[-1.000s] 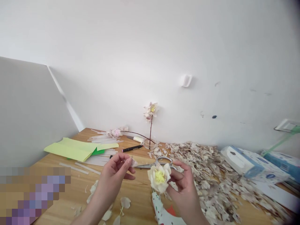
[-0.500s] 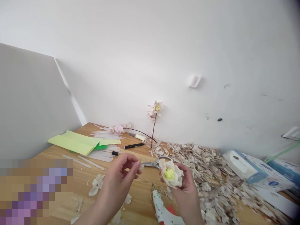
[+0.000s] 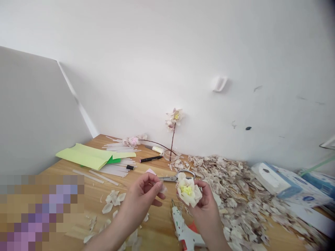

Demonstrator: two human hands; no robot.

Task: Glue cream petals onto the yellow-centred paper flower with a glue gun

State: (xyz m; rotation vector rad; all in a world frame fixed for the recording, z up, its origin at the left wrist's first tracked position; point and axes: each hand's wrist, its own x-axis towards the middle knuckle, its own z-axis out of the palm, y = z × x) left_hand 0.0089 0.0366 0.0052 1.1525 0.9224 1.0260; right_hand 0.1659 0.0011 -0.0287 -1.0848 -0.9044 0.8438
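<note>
My right hand (image 3: 206, 204) is closed on a handmade flower (image 3: 188, 190), which has pale cream petals around a yellow centre and faces up towards me. To its left, my left hand (image 3: 148, 195) pinches a thin, pale, translucent petal (image 3: 163, 188) between thumb and fingers, apart from the flower. Just behind the flower lie scissors (image 3: 172, 178), partly hidden by it. Below, a white glue gun (image 3: 180, 223) with a red trigger rests on the table, its nozzle pointing away; my right wrist covers part of it.
Dried petals (image 3: 235, 188) are heaped along the right. Loose petals (image 3: 113, 200) lie at left. Glue sticks (image 3: 115, 170), yellow-green paper (image 3: 83, 156) and a black marker (image 3: 151, 159) lie farther back. A flower stem (image 3: 172, 141) stands by the wall; tissue packs (image 3: 290, 184) sit right.
My left hand has shifted right, closer to the flower, with the petal still pinched. The flower has tilted slightly in my right hand. The whole view has shifted a little.
</note>
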